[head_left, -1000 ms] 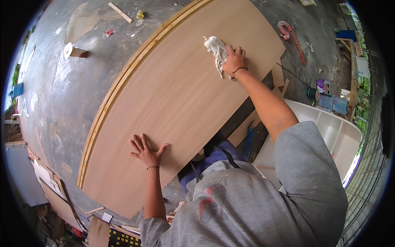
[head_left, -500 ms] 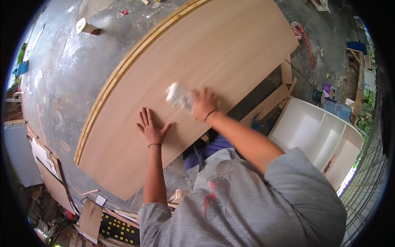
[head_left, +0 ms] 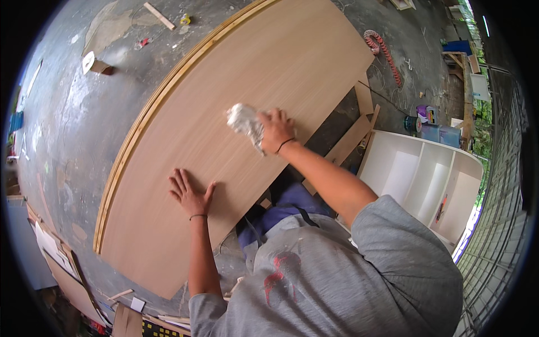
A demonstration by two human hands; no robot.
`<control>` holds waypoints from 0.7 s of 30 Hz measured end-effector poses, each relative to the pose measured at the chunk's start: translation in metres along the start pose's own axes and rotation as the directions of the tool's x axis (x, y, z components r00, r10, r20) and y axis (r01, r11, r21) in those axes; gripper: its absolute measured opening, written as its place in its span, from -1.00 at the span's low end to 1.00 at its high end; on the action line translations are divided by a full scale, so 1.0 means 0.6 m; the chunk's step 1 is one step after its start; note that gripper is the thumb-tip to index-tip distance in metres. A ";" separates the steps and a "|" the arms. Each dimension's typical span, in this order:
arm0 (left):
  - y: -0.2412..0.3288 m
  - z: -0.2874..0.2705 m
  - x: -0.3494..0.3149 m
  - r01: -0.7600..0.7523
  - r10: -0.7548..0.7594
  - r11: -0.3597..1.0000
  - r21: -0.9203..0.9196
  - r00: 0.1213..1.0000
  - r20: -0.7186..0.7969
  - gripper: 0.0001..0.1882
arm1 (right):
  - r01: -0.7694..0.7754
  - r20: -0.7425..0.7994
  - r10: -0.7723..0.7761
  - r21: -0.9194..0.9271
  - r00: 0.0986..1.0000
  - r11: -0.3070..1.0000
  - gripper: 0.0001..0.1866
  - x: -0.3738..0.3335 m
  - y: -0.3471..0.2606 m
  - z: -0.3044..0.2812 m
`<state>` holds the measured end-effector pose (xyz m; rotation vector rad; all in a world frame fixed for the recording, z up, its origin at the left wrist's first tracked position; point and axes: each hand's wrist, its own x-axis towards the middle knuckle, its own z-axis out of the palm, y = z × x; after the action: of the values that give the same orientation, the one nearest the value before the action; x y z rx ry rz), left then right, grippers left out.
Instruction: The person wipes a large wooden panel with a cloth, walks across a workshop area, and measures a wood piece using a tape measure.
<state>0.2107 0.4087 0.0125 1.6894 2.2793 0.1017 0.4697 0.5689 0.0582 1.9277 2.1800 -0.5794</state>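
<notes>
A large pale wood-faced panel (head_left: 224,84) with a light timber strip along its left edge lies in front of me. My left hand (head_left: 191,194) rests on it, palm down with fingers spread, holding nothing. Farther up and to the right, my right hand (head_left: 276,130) is closed on a crumpled whitish rag (head_left: 246,122). The rag lies against the panel's surface and spreads out to the left of my fingers. Part of it is hidden under the hand.
A white shelf unit (head_left: 398,168) with compartments stands at the right, a red-handled tool (head_left: 442,208) inside. Loose boards (head_left: 348,140) lie between it and the panel. A coiled red hose (head_left: 387,56) is on the concrete floor. Sheets and offcuts lean at lower left.
My right hand has moved the rag farther up the panel, away from my left hand. The left hand stays put on the panel. The whole view has shifted somewhat.
</notes>
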 end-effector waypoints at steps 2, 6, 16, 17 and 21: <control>0.017 -0.002 0.008 0.027 -0.027 1.000 0.017 1.000 0.017 0.06 | -0.074 -0.081 0.074 0.004 0.994 0.997 -0.43 0.044 0.068 -0.031; 0.021 0.000 0.009 0.030 -0.030 0.998 0.056 1.000 -0.002 0.04 | -0.145 -0.120 0.144 -0.004 0.982 0.989 -0.48 0.112 0.162 -0.077; 0.072 0.025 0.059 0.332 -0.326 0.941 0.061 0.941 -0.097 0.03 | -0.151 -0.126 0.143 -0.055 0.982 0.987 -0.38 0.283 0.303 -0.162; 0.091 0.026 0.084 0.371 -0.366 0.928 0.033 0.924 -0.111 0.02 | -0.158 -0.127 0.148 -0.072 0.981 0.985 -0.38 0.308 0.320 -0.185; 0.164 0.012 0.225 0.283 -0.280 0.957 0.064 0.958 -0.059 -0.07 | -0.210 -0.164 0.192 -0.107 0.968 0.972 -0.34 0.349 0.351 -0.217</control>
<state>0.2682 0.5653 0.0017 1.3884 2.5621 -0.0017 0.6618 0.8301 0.0610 2.1543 2.0147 -0.2646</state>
